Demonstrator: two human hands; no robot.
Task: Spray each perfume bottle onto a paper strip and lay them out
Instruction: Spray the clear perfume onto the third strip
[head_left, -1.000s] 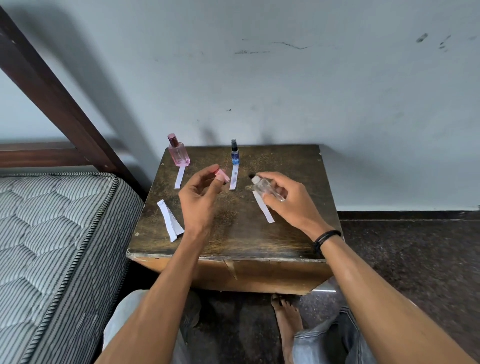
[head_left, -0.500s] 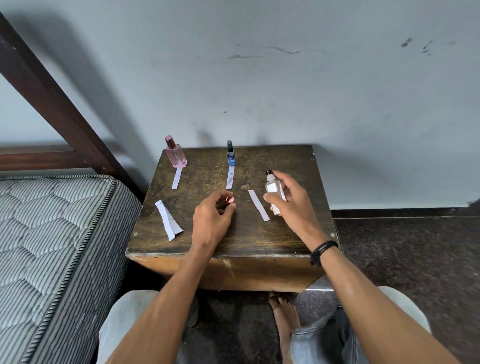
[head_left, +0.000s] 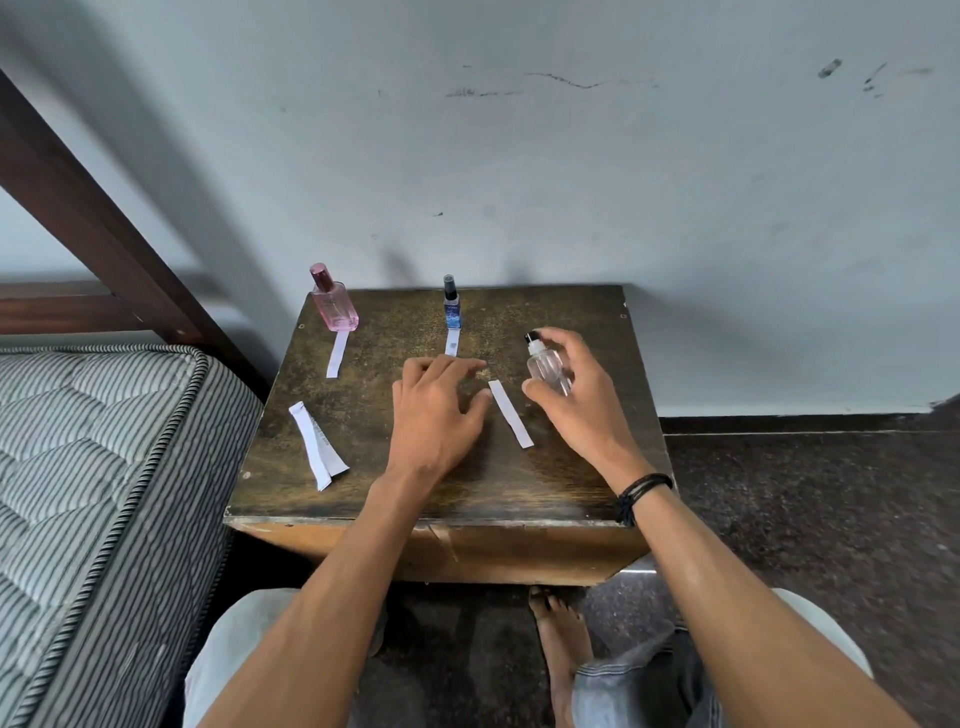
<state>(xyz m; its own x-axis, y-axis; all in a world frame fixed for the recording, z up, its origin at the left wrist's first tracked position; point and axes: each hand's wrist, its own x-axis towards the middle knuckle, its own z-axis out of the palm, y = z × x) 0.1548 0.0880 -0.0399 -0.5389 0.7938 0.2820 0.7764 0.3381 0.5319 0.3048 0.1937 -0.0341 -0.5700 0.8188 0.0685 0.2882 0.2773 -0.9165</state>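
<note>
A clear perfume bottle (head_left: 546, 370) with a black pump top stands nearly upright at the right of the wooden table (head_left: 431, 512), and my right hand (head_left: 584, 410) is wrapped around it. My left hand (head_left: 439, 410) rests palm down mid-table with fingers spread and nothing visible in it. Between the two hands a white paper strip (head_left: 510, 420) lies at a slant. At the back left is a pink bottle (head_left: 335, 306) with a strip (head_left: 337, 354) in front of it. A small blue bottle (head_left: 452, 306) at the back centre also has a strip (head_left: 452, 347) before it.
Spare folded paper strips (head_left: 318, 448) lie near the table's left edge. A striped mattress (head_left: 104, 467) and a dark wooden bed frame (head_left: 78, 208) are on the left. The wall (head_left: 571, 182) rises right behind the table. My knees and a bare foot (head_left: 561, 639) are below its front edge.
My right hand turned the clear bottle upright and carried it right and back. My left hand dropped to the tabletop and spread; the small pink piece it pinched is no longer visible.
</note>
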